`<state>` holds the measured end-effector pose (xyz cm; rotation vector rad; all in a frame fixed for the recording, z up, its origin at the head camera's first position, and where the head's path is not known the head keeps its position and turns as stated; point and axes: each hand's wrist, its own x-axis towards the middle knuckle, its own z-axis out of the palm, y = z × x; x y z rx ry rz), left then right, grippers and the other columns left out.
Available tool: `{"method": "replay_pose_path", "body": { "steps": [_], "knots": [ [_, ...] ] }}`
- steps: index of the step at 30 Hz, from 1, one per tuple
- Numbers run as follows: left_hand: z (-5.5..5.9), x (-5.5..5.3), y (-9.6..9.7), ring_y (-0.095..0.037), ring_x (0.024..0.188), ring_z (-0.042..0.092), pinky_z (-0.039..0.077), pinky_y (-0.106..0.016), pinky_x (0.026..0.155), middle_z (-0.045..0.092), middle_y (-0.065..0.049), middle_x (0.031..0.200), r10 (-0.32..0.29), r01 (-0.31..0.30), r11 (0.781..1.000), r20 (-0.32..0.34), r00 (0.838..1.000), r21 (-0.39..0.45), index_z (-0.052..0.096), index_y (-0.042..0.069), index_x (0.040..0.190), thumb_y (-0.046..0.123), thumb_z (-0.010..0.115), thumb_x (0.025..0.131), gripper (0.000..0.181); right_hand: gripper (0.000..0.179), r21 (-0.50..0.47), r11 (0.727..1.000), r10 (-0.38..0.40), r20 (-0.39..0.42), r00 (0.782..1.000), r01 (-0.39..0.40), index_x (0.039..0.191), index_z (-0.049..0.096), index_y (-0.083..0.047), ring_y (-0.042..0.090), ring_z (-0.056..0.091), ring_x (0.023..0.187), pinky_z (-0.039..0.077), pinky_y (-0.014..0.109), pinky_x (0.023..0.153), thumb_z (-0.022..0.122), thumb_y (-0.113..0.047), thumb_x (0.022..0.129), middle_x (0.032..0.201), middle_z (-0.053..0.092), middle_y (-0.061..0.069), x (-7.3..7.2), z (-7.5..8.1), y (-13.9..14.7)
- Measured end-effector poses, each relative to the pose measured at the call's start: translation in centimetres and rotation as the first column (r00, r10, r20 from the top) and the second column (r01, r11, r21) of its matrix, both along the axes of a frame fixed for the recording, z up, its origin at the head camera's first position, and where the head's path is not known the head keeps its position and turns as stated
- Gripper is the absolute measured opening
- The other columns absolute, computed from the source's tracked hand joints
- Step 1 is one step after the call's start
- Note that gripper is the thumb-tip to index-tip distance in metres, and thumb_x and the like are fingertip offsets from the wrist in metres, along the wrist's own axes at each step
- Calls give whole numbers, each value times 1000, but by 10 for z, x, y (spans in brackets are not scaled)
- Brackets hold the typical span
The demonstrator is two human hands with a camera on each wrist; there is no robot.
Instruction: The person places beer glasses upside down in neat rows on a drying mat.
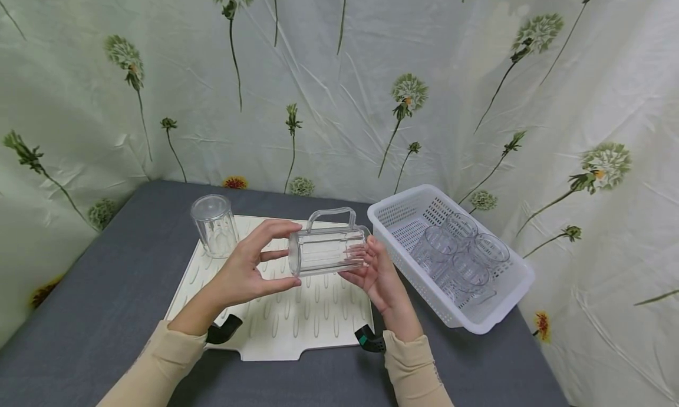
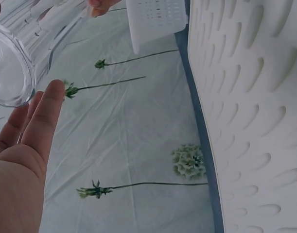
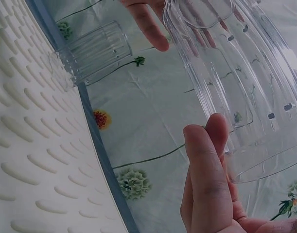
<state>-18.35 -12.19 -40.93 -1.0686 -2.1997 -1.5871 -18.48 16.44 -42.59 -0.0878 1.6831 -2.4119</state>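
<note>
Above the white board, a clear glass mug [image 1: 328, 251] lies sideways in the air between both hands, its handle pointing up. My left hand [image 1: 251, 262] spans the base end, thumb below and fingers above. At the rim end, my right hand [image 1: 378, 274] holds the mug, with some fingers showing through the glass. The right wrist view shows the mug's ribbed wall [image 3: 235, 92] with right fingers [image 3: 206, 174] against it near the rim. In the left wrist view, the round base [image 2: 12, 68] sits by the left fingers [image 2: 43, 114].
A second clear glass mug [image 1: 214, 227] stands upside down on the board's back left corner. The white ridged board [image 1: 286, 327] lies on a dark grey table [image 1: 95, 301]. At right, a white perforated basket [image 1: 389, 224] contains several clear mugs [image 1: 461, 254]. A flowered curtain hangs behind.
</note>
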Motion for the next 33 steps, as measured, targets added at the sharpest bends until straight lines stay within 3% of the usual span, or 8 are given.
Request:
{"method": "replay_pose_path", "body": {
  "steps": [6, 17, 25, 30, 33],
  "knots": [
    [-1, -1, 0, -10, 133, 57, 65, -46, 95, 55, -9, 150, 5, -5, 1000, -6, 1000, 4, 56, 13, 151, 2, 98, 75, 87, 72, 19, 999, 29, 10, 1000, -30, 155, 41, 2, 14, 78, 94, 66, 27, 84, 47, -49, 105, 124, 66, 6, -1, 0, -4],
    [-4, -2, -2, -19, 131, 61, 66, -44, 94, 57, -9, 148, 8, -8, 1000, -18, 1000, 20, 60, 13, 147, 0, 96, 76, 81, 75, 21, 998, 56, 19, 998, -56, 161, 37, 0, 13, 79, 97, 66, 28, 86, 47, -50, 106, 130, 66, 8, -2, -1, -6],
    [-5, -2, -6, -21, 130, 62, 65, -39, 96, 59, -6, 146, -2, 2, 1000, 15, 1000, 28, 61, 10, 145, -2, 96, 76, 78, 64, 86, 995, 49, 53, 997, -53, 154, 45, 2, 14, 77, 94, 67, 31, 87, 46, -44, 109, 120, 72, 4, -2, 0, -4],
    [-5, -1, -8, -11, 131, 60, 64, -36, 97, 59, -3, 145, 0, -1, 1000, 39, 999, 21, 62, 12, 144, -2, 96, 75, 78, 59, 100, 991, 88, 68, 994, -95, 142, 52, 6, 15, 75, 95, 67, 31, 89, 47, -45, 113, 117, 72, 5, -1, -3, 1],
    [-5, -2, -9, -15, 130, 62, 64, -38, 96, 60, -5, 144, -2, 1, 1000, 26, 1000, 20, 63, 10, 143, -2, 96, 75, 77, 61, 101, 986, 123, 66, 990, -129, 142, 52, 7, 15, 75, 97, 66, 31, 90, 47, -46, 114, 117, 72, 3, -2, -4, 4]
  ]
}}
